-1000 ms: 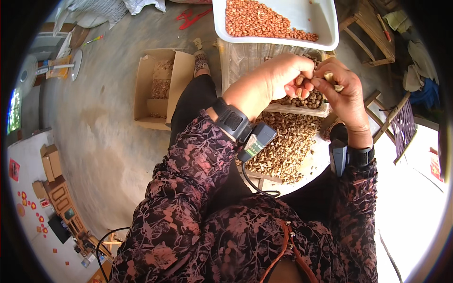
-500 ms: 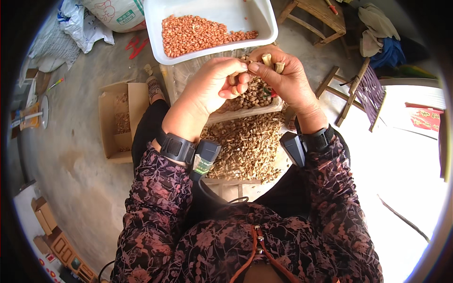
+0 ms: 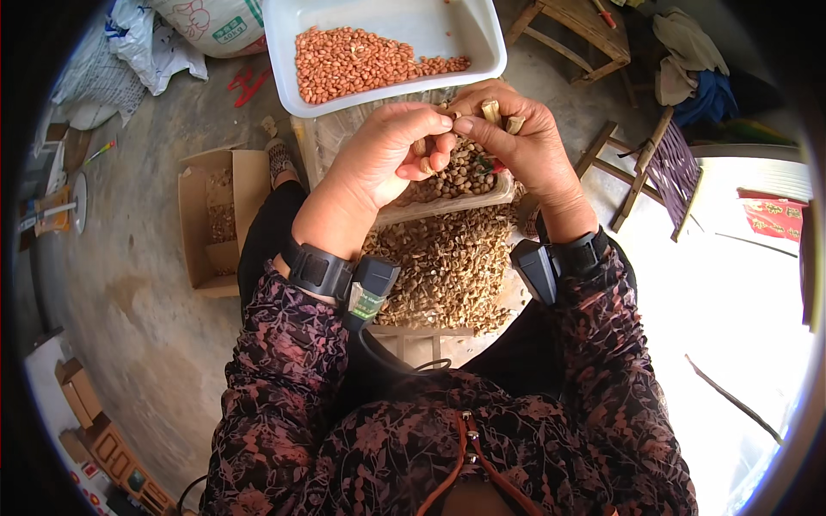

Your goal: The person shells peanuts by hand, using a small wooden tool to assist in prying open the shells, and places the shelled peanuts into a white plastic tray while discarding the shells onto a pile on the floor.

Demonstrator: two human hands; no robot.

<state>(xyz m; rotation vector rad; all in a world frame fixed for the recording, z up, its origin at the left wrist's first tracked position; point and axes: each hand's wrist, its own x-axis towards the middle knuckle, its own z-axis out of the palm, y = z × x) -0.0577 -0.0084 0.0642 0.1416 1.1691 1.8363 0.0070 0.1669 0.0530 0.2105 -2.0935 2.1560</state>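
My left hand (image 3: pixel 366 159) is closed, with thumb and forefinger pinched and unshelled peanuts (image 3: pixel 421 148) in its curled fingers. My right hand (image 3: pixel 525 142) is wrapped round a pale wooden tool (image 3: pixel 491 110), whose two blunt ends stick out between the fingers. The thumbs nearly meet; what lies between the fingertips is mostly hidden. Below the hands, a plastic-lined container (image 3: pixel 460 205) holds unshelled peanuts (image 3: pixel 469 170) and a small red thing. Nearer me spreads a heap of broken peanut shells (image 3: pixel 447 267). Shelled reddish peanuts (image 3: pixel 357 64) lie in a white tub (image 3: pixel 387 97) beyond the hands.
An open cardboard box (image 3: pixel 249 185) with bits inside stands on the left. Sacks (image 3: pixel 215 21) and red-handled scissors (image 3: pixel 247 84) lie at the far left. A wooden stool (image 3: pixel 581 34) and a folding seat with purple webbing (image 3: pixel 671 176) stand on the right.
My hands stay together in nearly the same place. The fingers have shifted slightly, and the wooden tool's ends have moved a little to the right.
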